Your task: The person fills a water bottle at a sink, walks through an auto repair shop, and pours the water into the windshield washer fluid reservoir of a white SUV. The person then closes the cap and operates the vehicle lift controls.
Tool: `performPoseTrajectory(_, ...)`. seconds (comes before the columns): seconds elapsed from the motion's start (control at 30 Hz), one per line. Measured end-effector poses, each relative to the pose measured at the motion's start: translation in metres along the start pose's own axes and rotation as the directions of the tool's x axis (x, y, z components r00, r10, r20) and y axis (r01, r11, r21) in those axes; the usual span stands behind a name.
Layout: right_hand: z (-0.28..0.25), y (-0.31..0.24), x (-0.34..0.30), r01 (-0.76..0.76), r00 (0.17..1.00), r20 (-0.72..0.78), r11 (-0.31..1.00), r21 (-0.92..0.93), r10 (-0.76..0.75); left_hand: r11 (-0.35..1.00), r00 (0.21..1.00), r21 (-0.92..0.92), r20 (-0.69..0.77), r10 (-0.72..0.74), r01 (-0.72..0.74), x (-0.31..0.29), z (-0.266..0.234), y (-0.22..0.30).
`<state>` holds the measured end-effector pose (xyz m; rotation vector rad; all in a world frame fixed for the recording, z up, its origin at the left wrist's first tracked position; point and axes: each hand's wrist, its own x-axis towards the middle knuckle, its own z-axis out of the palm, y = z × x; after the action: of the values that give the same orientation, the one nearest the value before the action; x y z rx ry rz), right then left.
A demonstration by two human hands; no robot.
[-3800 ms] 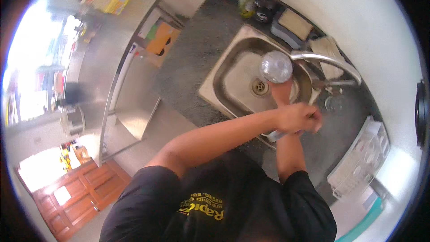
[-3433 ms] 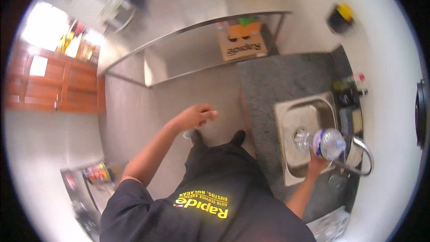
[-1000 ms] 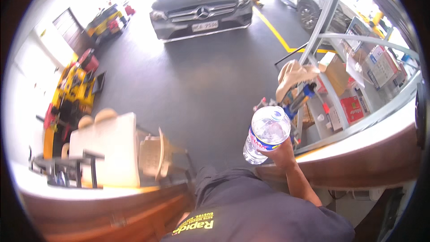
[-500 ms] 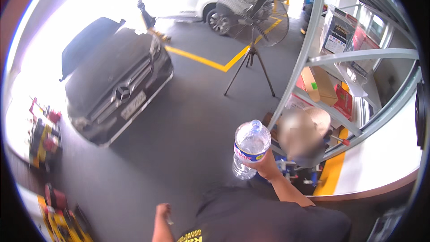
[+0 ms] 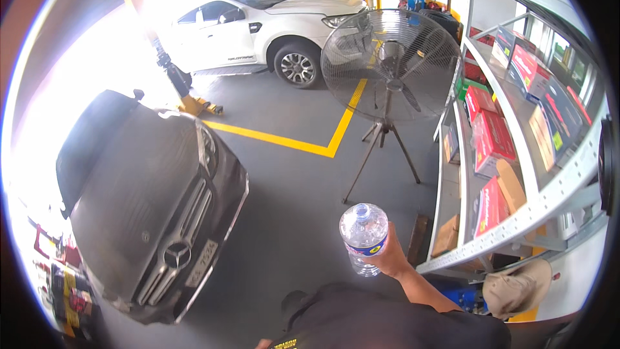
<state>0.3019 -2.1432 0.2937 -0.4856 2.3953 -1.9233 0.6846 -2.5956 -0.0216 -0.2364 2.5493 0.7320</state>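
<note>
My right hand (image 5: 389, 255) is wrapped around a large clear plastic water bottle (image 5: 363, 245) with a blue label. The bottle is held upright in front of my body, and its open neck shows no cap. Clear liquid seems to be inside, though its level is hard to read. Only a sliver of my left hand (image 5: 264, 344) shows at the lower edge beside my dark shirt; its fingers are hidden.
A dark car (image 5: 148, 220) stands on the left, a white pickup (image 5: 258, 32) farther back. A large pedestal fan (image 5: 391, 68) on a tripod is ahead. Metal shelves (image 5: 494, 239) with boxes line the right, near a beige hat (image 5: 516, 287). Yellow lines (image 5: 278, 139) mark the floor.
The view has shifted: fan and shelves look nearer, and the car sits lower. The bottle stays in my right hand, a little lower in view. My left hand has dropped mostly out of view.
</note>
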Motion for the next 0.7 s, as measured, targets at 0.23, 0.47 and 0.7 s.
performPoseTrajectory(0.23,0.082,0.035,0.222,-0.012,1.000,-0.023,0.997,-0.074,0.010,0.884,0.906,-0.235,0.236,-0.352,0.405,0.243,-0.165,-0.030)
performPoseTrajectory(0.47,0.140,0.055,0.401,-0.158,0.963,-0.245,0.971,-0.177,0.112,0.807,0.865,-0.359,0.371,-0.338,0.469,0.579,-0.411,-0.035)
performPoseTrajectory(0.7,0.164,0.080,0.610,-0.118,0.912,-0.396,0.993,-0.002,0.107,0.828,0.987,-0.539,-0.118,0.109,-0.156,0.950,-0.690,0.006)
